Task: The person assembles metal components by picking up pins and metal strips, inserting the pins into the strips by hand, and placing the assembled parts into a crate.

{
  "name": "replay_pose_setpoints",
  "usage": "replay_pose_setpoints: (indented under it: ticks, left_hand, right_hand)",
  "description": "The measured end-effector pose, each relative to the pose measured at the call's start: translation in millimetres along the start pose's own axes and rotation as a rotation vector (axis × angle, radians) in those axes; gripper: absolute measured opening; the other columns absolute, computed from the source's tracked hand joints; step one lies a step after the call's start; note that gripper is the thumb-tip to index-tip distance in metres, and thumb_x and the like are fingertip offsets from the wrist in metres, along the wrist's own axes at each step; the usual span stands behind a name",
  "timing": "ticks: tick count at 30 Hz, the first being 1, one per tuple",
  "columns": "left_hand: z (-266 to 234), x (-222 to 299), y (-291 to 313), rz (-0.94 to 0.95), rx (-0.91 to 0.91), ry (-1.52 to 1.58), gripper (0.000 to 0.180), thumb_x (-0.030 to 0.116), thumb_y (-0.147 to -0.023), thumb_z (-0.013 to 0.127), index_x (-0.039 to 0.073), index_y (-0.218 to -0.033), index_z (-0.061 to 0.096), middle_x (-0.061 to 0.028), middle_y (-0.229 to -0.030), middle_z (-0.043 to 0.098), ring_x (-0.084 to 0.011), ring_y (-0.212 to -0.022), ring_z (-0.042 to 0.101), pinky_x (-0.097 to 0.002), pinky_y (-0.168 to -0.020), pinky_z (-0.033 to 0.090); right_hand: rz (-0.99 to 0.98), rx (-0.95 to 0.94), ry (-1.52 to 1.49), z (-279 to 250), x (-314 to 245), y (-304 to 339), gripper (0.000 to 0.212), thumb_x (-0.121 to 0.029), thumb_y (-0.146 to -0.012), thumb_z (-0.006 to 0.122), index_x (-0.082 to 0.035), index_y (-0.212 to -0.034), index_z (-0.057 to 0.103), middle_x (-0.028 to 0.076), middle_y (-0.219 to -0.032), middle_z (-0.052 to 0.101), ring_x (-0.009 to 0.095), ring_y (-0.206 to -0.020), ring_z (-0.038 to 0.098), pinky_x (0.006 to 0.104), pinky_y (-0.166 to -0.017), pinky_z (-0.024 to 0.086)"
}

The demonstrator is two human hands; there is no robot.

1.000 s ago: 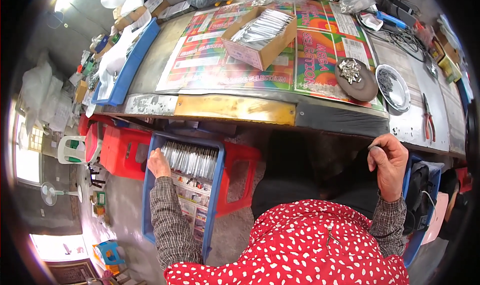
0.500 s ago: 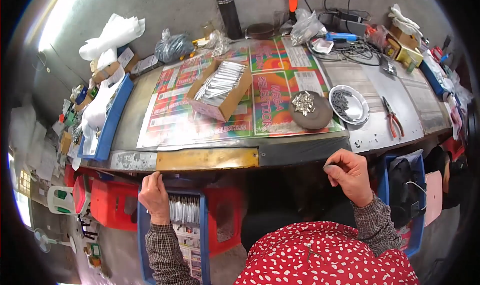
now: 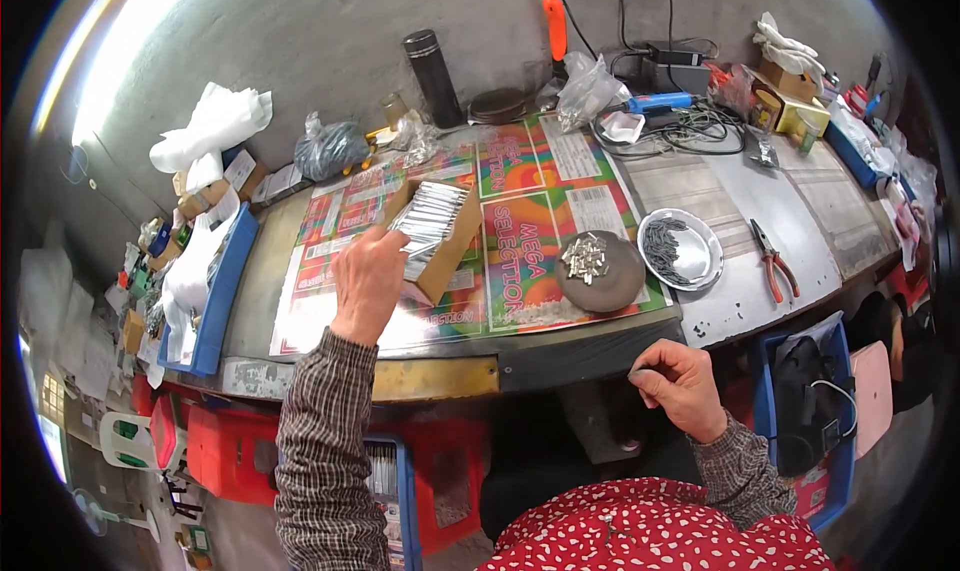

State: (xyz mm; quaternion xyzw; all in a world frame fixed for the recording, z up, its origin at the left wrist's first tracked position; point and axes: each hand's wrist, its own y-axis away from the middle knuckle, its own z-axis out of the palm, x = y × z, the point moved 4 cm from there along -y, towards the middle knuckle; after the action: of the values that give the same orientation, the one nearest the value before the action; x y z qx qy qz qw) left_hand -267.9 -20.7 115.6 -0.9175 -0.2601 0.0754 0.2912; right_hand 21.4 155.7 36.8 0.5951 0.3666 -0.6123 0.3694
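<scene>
My left hand [image 3: 368,281] is at the left side of an open cardboard box [image 3: 452,256] filled with thin silvery rods [image 3: 432,216]. Its fingers are curled together at the rods nearest the box's left wall, and whatever they pinch is hidden. Just off the table's front edge, my right hand [image 3: 682,389] is closed, thumb pressed to the index finger; I cannot make out what is between them. Beyond it lies a brown round disc [image 3: 618,289] with small shiny metal pieces [image 3: 585,257] heaped on top. Beside that stands a white bowl [image 3: 708,263] of dark grey slender pieces [image 3: 662,249].
Red-handled pliers [image 3: 775,269] lie at the right. A blue tray [image 3: 222,296] with white wrapping borders the table's left side. A black flask [image 3: 434,81], plastic bags and tangled cables [image 3: 690,131] line the back. Blue crates [image 3: 408,501] sit below the table.
My left hand has moved from below the table's front edge up and right to the box of rods. My right hand stays pinched near the front edge. The view has tilted slightly upward.
</scene>
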Motion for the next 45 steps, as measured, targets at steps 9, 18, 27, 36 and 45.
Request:
replay_pose_setpoints:
  ticks: [9,18,27,36,45]
  left_hand:
    - [56.3,-19.3,-24.7,-0.044,-0.329,-0.146,0.011,0.011,-0.067,0.065,0.006,-0.078,0.065,-0.0128,-0.080,0.062,-0.0319,-0.080,0.060,-0.0427,-0.069,0.046]
    - [48.2,-9.5,-22.4,0.035,-0.176,-0.014,0.012,0.003,-0.066,0.059,0.003,-0.076,0.053,-0.0156,-0.073,0.057,-0.0350,-0.072,0.056,-0.0435,-0.063,0.041]
    - [28.6,0.5,-5.8,-0.008,0.115,-0.033,0.010,0.001,-0.079,0.055,0.003,-0.088,0.058,-0.0144,-0.084,0.063,-0.0322,-0.072,0.061,-0.0394,-0.059,0.047]
    - [-2.2,71.2,24.4,-0.107,0.194,0.309,0.010,-0.003,-0.077,0.064,-0.001,-0.087,0.061,-0.0077,-0.073,0.060,-0.0103,-0.048,0.047,-0.0240,-0.044,0.036]
    - [0.7,125.7,54.0,-0.182,0.099,0.558,0.013,-0.004,-0.073,0.067,0.000,-0.085,0.063,-0.0082,-0.071,0.060,-0.0126,-0.051,0.051,-0.0244,-0.049,0.040]
  right_hand:
    - [0.042,0.026,0.034,-11.9,13.3,-5.7,0.009,-0.008,-0.083,0.063,0.001,-0.084,0.060,-0.002,-0.063,0.055,0.002,-0.054,0.049,0.0178,-0.048,0.038]
    - [-0.029,0.038,0.045,-22.8,6.0,-9.6,0.011,-0.009,-0.084,0.063,0.001,-0.086,0.059,-0.002,-0.065,0.054,0.002,-0.059,0.047,0.0193,-0.052,0.039]
    - [-0.281,0.390,0.564,-98.0,-18.4,-25.7,0.009,-0.003,-0.080,0.064,0.005,-0.084,0.062,0.002,-0.067,0.058,0.007,-0.060,0.051,0.0219,-0.055,0.042]
    - [-0.534,0.264,1.140,-120.7,-22.7,-60.5,0.009,-0.005,-0.069,0.064,-0.002,-0.076,0.060,0.010,-0.073,0.054,0.027,-0.076,0.053,0.0362,-0.066,0.042]
    - [-0.583,0.108,1.418,-119.4,-4.7,-89.4,0.004,-0.005,-0.064,0.058,-0.008,-0.063,0.056,0.007,-0.067,0.052,0.027,-0.076,0.052,0.0404,-0.065,0.038]
